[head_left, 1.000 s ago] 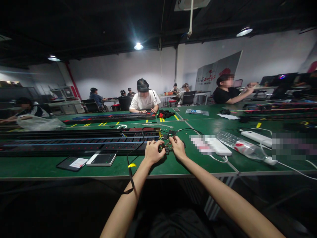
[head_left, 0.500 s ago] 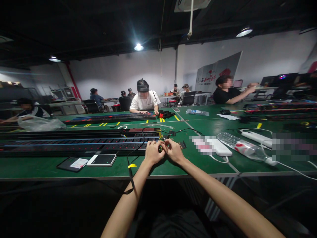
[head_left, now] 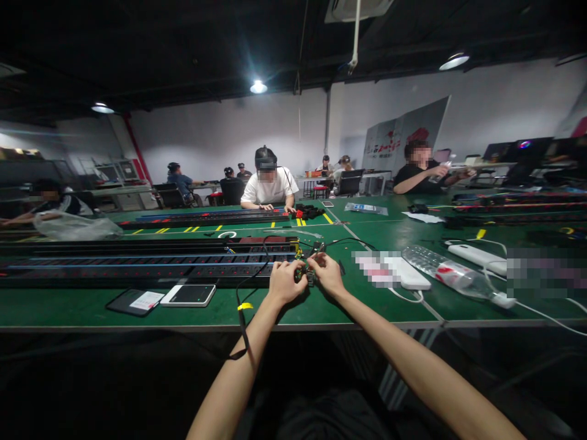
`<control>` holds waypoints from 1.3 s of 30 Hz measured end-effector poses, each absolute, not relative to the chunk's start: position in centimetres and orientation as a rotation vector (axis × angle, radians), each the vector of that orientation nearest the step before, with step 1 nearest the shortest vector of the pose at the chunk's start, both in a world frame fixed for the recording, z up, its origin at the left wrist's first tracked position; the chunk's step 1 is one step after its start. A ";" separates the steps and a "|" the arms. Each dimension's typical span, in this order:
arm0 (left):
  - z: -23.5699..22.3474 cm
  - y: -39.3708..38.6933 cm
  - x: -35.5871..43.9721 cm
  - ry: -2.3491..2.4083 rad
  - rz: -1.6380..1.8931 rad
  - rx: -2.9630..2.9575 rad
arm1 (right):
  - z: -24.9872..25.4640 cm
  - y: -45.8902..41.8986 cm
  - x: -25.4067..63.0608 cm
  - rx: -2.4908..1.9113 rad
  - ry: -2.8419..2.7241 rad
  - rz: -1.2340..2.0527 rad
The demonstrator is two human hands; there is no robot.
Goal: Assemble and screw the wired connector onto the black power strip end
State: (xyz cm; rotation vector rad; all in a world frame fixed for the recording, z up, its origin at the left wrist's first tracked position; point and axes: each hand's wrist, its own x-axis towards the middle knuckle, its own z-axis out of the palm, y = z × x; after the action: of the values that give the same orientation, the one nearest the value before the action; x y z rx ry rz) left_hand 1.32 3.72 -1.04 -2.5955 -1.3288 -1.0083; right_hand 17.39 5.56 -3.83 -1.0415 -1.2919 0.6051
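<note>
Both hands meet at the right end of a long black power strip (head_left: 238, 269) with rows of sockets and red marks. My left hand (head_left: 286, 280) is curled closed, thumb and fingertips pinching at a small dark part (head_left: 310, 278) with lighter bits on it. Its exact kind cannot be made out. Against the other side of that part, my right hand (head_left: 327, 274) has its thumb and fingers bent together. Fingers hide much of the spot. Close behind them is a yellow-edged strip end (head_left: 297, 246), with black cable pieces around it.
On the green table (head_left: 257, 315), a white phone-like device (head_left: 189, 296) and a black flat case (head_left: 134, 301) lie left. A black cable (head_left: 242, 315) hangs over the front edge by my left forearm. Rightward are a white power bank (head_left: 410, 273) and a plastic bottle (head_left: 454, 276). Co-workers sit beyond.
My right hand has shifted slightly right and up, opening a gap from the left hand where the small dark part now shows. My left hand stays nearly still.
</note>
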 end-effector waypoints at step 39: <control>-1.0 3.6 1.3 -1.332 -0.977 -2.597 | -3.9 4.8 17.0 -1.245 -1.573 0.245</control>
State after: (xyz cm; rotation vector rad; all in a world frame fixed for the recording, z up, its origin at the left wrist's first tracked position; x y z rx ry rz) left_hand 1.35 3.61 -0.99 -2.5970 -1.3318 -0.9769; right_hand 17.02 4.82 -3.88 -1.2447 -1.5734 0.2453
